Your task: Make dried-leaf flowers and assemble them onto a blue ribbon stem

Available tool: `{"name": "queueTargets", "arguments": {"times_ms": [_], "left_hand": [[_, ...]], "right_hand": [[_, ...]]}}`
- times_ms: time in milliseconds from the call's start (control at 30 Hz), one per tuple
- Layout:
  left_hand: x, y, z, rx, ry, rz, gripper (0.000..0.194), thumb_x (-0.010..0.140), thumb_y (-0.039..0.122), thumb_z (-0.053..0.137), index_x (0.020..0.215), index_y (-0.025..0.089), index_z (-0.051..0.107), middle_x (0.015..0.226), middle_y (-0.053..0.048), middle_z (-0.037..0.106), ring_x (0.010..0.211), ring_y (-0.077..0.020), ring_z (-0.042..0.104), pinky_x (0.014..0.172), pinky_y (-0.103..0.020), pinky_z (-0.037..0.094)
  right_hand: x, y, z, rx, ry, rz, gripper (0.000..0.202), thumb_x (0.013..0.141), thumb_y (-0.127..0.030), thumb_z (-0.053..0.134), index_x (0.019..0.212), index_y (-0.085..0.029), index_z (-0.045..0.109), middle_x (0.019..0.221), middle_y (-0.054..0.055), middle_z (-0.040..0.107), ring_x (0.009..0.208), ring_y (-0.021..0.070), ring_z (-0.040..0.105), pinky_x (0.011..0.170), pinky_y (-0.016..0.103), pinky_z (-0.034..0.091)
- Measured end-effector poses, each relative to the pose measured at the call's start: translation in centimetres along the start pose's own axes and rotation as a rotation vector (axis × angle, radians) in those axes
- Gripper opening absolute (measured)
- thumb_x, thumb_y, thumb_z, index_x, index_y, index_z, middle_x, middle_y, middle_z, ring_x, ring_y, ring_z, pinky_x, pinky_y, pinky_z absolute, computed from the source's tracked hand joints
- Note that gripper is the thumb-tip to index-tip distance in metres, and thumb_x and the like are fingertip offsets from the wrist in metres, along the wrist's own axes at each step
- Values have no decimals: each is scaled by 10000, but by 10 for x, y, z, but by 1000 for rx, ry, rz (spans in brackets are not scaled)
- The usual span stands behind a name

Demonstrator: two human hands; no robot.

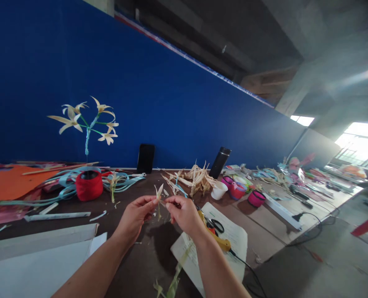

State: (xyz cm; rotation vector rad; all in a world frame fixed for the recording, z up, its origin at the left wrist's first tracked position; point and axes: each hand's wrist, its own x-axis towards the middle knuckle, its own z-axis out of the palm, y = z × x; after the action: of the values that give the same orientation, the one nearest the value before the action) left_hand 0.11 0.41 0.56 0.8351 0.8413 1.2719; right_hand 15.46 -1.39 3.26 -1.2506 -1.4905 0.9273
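My left hand [138, 213] pinches a small pale husk flower [159, 192] at its base, petals pointing up. From the right, my right hand [182, 213] meets it, thumb and fingers closed at the flower's base; whatever lies between those fingertips is too small to make out. Both hands are held above the dark table [131, 265]. At the back left, a finished-looking spray of cream flowers [92, 124] on a blue-wrapped stem stands in a red holder [89, 186].
Behind the hands lie dried husks [198, 178], a black phone [145, 158], a black bottle [220, 162] and a white cup [219, 190]. Right of my right hand, scissors [216, 225] and a yellow corded tool [222, 243] rest on papers [238, 244]. Front left is a white box [37, 260].
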Motion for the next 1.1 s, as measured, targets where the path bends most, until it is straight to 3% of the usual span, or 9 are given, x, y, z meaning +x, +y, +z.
{"name": "queueTargets", "arguments": {"times_ms": [300, 500, 700, 867, 1100], "left_hand": [[-2, 2, 3, 66, -5, 19, 291, 515, 352, 812, 688, 148, 698, 548, 38, 569, 435, -44, 437, 435, -162, 326], [-2, 0, 2, 50, -27, 46, 258, 542, 342, 803, 664, 149, 682, 556, 42, 556, 446, -39, 425, 440, -157, 323], [-3, 1, 3, -70, -44, 13, 243, 547, 306, 814, 666, 142, 680, 558, 42, 563, 466, -32, 438, 446, -138, 340], [0, 3, 2, -177, 33, 1, 273, 519, 296, 831, 696, 140, 694, 564, 43, 582, 465, -27, 456, 439, -124, 355], [2, 2, 1, -198, 50, 37, 275, 523, 293, 829, 720, 153, 698, 595, 49, 593, 499, -28, 470, 449, -115, 368]], "right_hand": [[0, -5, -5, -9, -13, -35, 107, 703, -277, 651, 758, -200, 702, 582, -37, 568, 449, 76, 437, 426, 189, 343], [3, -2, -5, 107, 29, 8, 272, 675, -223, 659, 945, -193, 647, 691, -28, 588, 471, 73, 473, 418, 180, 365], [1, -4, 2, 277, 88, 67, 366, 714, -350, 647, 1034, -188, 572, 711, -25, 598, 421, 56, 456, 392, 181, 380], [-10, -4, 13, 580, 105, 210, 417, 647, -343, 729, 1009, -187, 592, 794, -5, 621, 476, 54, 485, 404, 164, 405], [-17, -6, 34, 736, 93, 342, 311, 586, -321, 793, 804, -169, 631, 585, -73, 507, 438, 36, 428, 363, 129, 339]]}}
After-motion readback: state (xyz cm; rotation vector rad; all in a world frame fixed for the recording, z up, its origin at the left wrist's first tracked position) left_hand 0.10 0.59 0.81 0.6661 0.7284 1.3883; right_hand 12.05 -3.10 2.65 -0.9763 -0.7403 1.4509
